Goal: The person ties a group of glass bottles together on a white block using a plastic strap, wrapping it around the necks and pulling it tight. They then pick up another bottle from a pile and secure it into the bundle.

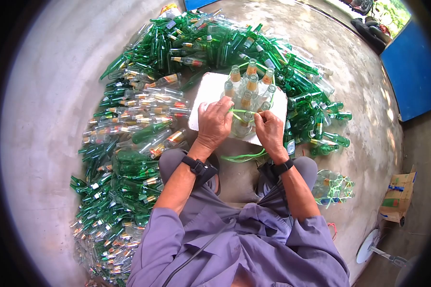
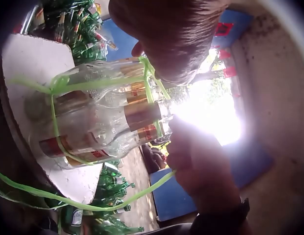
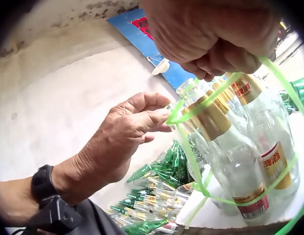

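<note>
A bundle of clear glass beer bottles point(image 1: 251, 86) with gold neck labels stands upright on a white board point(image 1: 203, 86). Green plastic twine point(image 2: 108, 84) runs round the bottles' bodies, and more of it passes about their necks. At the left of the near necks, my left hand point(image 1: 215, 122) pinches the twine between thumb and fingers; in the right wrist view that left hand point(image 3: 122, 127) is beside a bottle mouth. Across from it, my right hand point(image 1: 270, 131) grips the twine with curled fingers. From the right hand point(image 2: 201, 161) a loose length hangs down in the left wrist view.
Piles of green and clear bottles point(image 1: 148, 103) lie on the floor to the left, with more green bottles point(image 1: 316, 110) behind and right. A tied bottle bundle point(image 1: 333, 186) lies by the right knee. Farther right are a cardboard box point(image 1: 398, 196) and a blue panel point(image 1: 414, 71).
</note>
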Tool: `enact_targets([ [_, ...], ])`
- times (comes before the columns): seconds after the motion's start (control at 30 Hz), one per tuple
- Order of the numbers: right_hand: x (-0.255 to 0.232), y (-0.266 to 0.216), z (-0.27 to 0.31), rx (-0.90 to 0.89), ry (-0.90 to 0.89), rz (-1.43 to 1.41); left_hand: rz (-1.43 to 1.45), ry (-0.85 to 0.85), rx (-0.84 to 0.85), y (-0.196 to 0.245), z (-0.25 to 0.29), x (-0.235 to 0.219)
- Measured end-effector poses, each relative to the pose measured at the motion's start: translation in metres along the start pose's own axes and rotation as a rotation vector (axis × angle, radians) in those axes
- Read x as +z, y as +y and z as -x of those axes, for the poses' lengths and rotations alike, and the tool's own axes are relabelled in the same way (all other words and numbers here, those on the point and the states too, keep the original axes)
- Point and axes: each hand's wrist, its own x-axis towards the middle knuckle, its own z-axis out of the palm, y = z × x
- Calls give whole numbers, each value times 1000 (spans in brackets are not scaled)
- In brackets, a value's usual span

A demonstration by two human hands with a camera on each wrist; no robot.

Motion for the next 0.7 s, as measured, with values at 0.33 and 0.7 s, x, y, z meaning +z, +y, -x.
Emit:
enact_targets([
  [0.33, 15, 42, 8, 227, -44, -285, -39, 6, 134, 9, -24, -13],
  [0.7, 25, 59, -3, 515, -195, -571, 169, -433, 173, 6, -56, 17],
])
